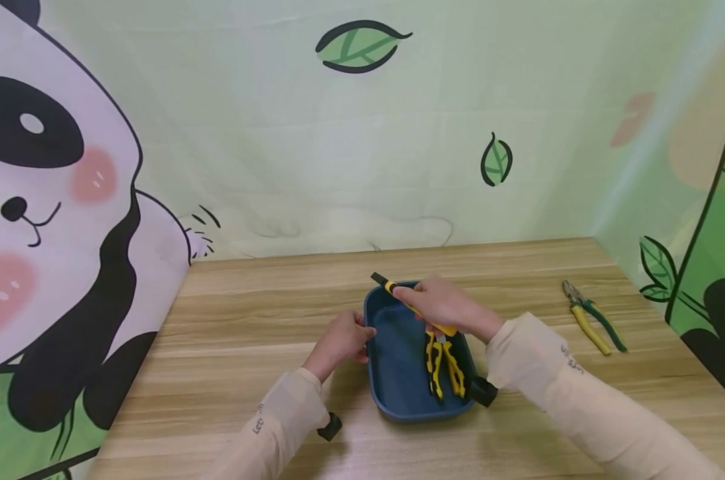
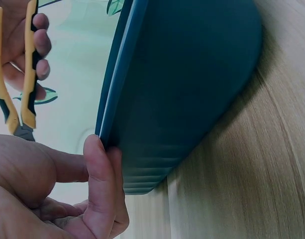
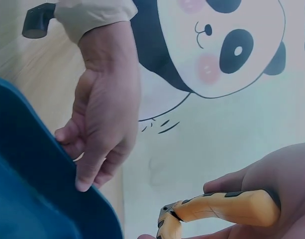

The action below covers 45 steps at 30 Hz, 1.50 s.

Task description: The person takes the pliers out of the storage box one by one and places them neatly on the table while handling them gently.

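Observation:
A dark blue plastic tray (image 1: 392, 380) rests on the wooden table, and my left hand (image 1: 344, 337) pinches its left rim between thumb and fingers. Above the tray's far end, my right hand (image 1: 440, 303) grips pliers with yellow-and-black handles (image 2: 29, 74). Their two handles stand apart in the left wrist view, the metal head by my left hand there. Inside the tray, along its right side, lie yellow-and-black pliers (image 1: 439, 367) with handles toward me; my right hand partly hides their upper end. The right wrist view shows the held pliers (image 3: 232, 206) close up beside the tray wall (image 3: 48, 144).
Another pair of pliers (image 1: 590, 317), with one yellow and one green handle, lies on the table to the right. A cloth backdrop (image 1: 266, 133) printed with a panda and leaves stands behind the table (image 1: 248, 300). Black wrist-camera blocks (image 1: 483, 391) hang beneath both sleeves.

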Tool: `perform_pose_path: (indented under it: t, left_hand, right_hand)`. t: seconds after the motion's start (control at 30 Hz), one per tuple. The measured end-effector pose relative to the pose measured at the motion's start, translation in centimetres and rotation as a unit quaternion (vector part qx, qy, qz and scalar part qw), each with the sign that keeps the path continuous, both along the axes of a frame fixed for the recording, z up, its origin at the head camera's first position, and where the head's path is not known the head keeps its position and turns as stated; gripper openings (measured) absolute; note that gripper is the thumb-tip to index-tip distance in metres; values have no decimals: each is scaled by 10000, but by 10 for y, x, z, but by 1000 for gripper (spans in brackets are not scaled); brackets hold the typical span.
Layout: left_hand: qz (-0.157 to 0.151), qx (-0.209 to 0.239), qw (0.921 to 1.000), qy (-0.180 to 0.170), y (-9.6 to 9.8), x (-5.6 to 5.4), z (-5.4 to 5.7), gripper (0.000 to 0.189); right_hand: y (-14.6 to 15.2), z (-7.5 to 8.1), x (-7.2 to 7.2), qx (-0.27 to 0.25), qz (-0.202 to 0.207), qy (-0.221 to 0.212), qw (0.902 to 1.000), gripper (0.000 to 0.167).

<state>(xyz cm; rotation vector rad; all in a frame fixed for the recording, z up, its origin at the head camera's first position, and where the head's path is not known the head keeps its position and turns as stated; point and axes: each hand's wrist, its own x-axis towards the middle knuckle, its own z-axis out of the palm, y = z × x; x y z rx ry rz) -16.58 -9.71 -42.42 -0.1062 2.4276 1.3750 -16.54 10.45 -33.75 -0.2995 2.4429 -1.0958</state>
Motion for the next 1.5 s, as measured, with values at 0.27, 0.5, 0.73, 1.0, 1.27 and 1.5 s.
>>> perform_pose_path:
  t: [0.27, 0.5, 0.73, 1.0, 1.27, 1.5]
  left_hand:
    - [32, -60, 10000, 13, 1, -1, 0, 13]
    - [44, -121, 9999, -38, 1, -2, 0, 14]
    - [45, -134, 9999, 28, 1, -1, -2, 14]
    - [55, -7, 10000, 60, 1, 0, -1, 13]
    - [49, -2, 10000, 14, 1, -1, -1, 14]
    - [75, 21, 10000, -3, 1, -1, -2, 13]
  right_hand:
    - [0, 14, 0, -95, 41, 62, 9999, 54]
    - [2, 26, -1, -58, 9, 291, 9996, 51]
    - [1, 37, 0, 24, -33, 350, 9994, 51]
    - [2, 49, 0, -87, -110, 414, 9990, 53]
    - [5, 57, 0, -167, -134, 437, 9988, 54]
    - [4, 58, 2, -182, -122, 551, 9982, 52]
